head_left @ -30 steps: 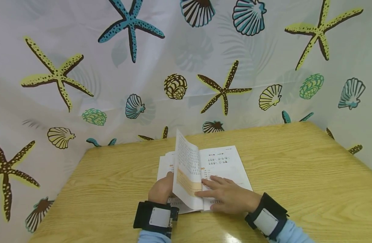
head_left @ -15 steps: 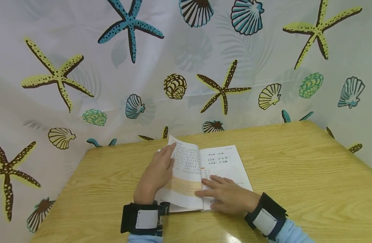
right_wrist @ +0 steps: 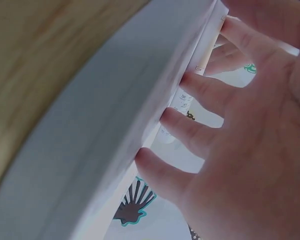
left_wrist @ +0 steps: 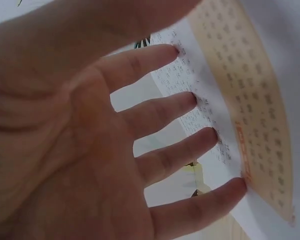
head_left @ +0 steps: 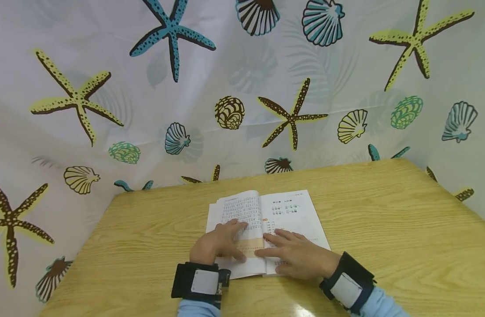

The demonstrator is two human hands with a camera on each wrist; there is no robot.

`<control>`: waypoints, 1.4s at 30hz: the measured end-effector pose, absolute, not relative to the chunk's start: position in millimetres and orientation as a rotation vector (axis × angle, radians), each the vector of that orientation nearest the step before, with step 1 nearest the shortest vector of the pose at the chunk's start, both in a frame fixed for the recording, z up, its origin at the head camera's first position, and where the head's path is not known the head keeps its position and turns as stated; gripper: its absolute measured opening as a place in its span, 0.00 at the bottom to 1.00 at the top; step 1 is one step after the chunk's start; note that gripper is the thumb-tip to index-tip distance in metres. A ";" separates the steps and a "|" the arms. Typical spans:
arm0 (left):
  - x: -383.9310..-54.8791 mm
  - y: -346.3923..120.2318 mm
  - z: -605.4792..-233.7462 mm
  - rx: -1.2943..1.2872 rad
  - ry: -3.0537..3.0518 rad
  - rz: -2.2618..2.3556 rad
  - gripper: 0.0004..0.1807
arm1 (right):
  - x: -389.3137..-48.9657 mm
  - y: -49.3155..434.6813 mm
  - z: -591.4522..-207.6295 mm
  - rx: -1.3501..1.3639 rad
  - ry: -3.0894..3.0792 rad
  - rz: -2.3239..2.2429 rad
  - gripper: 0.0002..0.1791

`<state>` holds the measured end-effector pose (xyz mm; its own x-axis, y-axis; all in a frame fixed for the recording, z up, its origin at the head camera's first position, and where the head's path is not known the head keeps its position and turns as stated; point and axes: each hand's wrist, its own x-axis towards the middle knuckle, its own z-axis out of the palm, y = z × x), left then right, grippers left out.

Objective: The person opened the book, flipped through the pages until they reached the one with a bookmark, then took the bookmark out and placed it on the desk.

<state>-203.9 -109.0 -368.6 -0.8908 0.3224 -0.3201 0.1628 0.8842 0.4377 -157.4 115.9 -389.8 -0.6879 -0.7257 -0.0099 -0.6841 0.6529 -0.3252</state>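
An open book (head_left: 294,209) with printed text lies on the wooden table. My left hand (head_left: 220,242) rests on its left page (head_left: 242,209), fingers spread, near an orange-tinted band of text. In the left wrist view the fingertips of the left hand (left_wrist: 115,130) touch the page (left_wrist: 225,100). My right hand (head_left: 298,255) lies on the lower part of the right page, its fingers reaching toward the spine. The right wrist view shows the right hand (right_wrist: 230,110) with spread fingertips pressing on the paper (right_wrist: 115,115). Neither hand grips anything.
The wooden table (head_left: 385,220) extends on both sides of the book. Behind it hangs a white cloth (head_left: 211,88) printed with starfish and shells. Black straps with pale plates (head_left: 204,281) sit on both wrists.
A page that stood raised from the spine now lies down on the left side. My left hand swept round its outer edge and came down onto it. The right hand stayed in place.
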 end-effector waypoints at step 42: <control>-201.7 -103.7 -367.9 0.341 2.712 0.522 0.49 | -182.5 159.7 -383.2 -0.748 2.914 -0.440 0.22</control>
